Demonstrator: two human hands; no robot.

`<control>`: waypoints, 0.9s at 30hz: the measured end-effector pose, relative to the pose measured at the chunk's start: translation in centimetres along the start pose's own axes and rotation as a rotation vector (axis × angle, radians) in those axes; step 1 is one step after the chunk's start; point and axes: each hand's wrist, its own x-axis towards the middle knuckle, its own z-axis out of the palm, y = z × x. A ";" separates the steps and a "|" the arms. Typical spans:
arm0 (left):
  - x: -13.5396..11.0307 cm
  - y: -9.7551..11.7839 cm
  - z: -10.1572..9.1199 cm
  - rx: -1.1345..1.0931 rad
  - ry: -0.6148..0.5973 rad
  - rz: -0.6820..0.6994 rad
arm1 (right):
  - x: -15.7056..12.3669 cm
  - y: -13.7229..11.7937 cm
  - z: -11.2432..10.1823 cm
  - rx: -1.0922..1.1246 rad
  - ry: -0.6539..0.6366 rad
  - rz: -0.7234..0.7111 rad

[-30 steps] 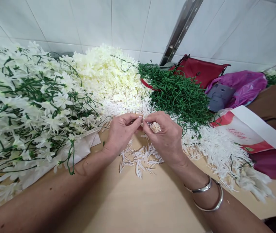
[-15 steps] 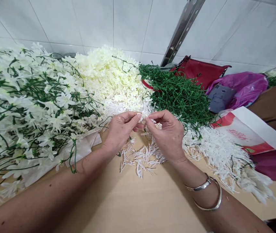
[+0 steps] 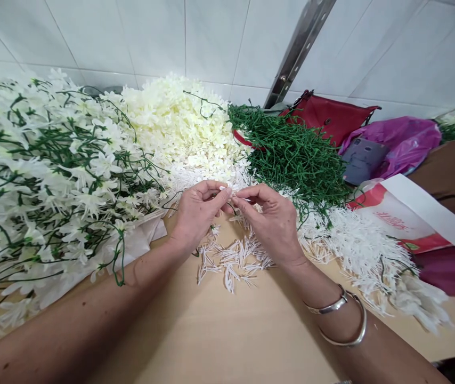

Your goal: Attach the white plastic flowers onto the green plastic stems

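My left hand point(image 3: 197, 216) is closed, its thumb and forefinger pinching a small white artificial flower piece point(image 3: 223, 188). Against it come the fingertips of my right hand point(image 3: 273, 224), also in a pinch on the same piece. The fingers cover most of it, so its exact shape is hard to make out. Below my hands, loose white artificial stamens point(image 3: 231, 261) lie scattered on the table point(image 3: 211, 330). Just beyond my fingers is a heap of cream-white flower heads point(image 3: 183, 122), and behind my right hand a pile of green plastic stems point(image 3: 295, 154).
Finished-looking white flowers on green stems point(image 3: 59, 181) fill the left side. To the right lie more white stamens point(image 3: 363, 250), a printed red-and-white bag point(image 3: 403, 213), a phone point(image 3: 365, 157) on a purple plastic bag point(image 3: 415, 138), and a red handbag point(image 3: 331, 117). A tiled wall point(image 3: 151, 37) stands behind.
My right hand has shifted slightly left, closer against my left fingertips. Less of the white flower piece shows between the fingers now.
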 end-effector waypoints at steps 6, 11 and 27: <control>0.0 0.3 0.0 -0.019 0.032 -0.032 | 1.0 0.2 -1.8 -0.143 0.163 -0.141; -0.2 0.4 -0.1 0.068 -0.087 0.003 | 1.0 0.4 -1.6 -0.064 -0.046 -0.120; -1.0 -0.7 0.0 0.094 -0.283 0.072 | 1.1 1.5 -1.5 -0.059 -0.043 -0.241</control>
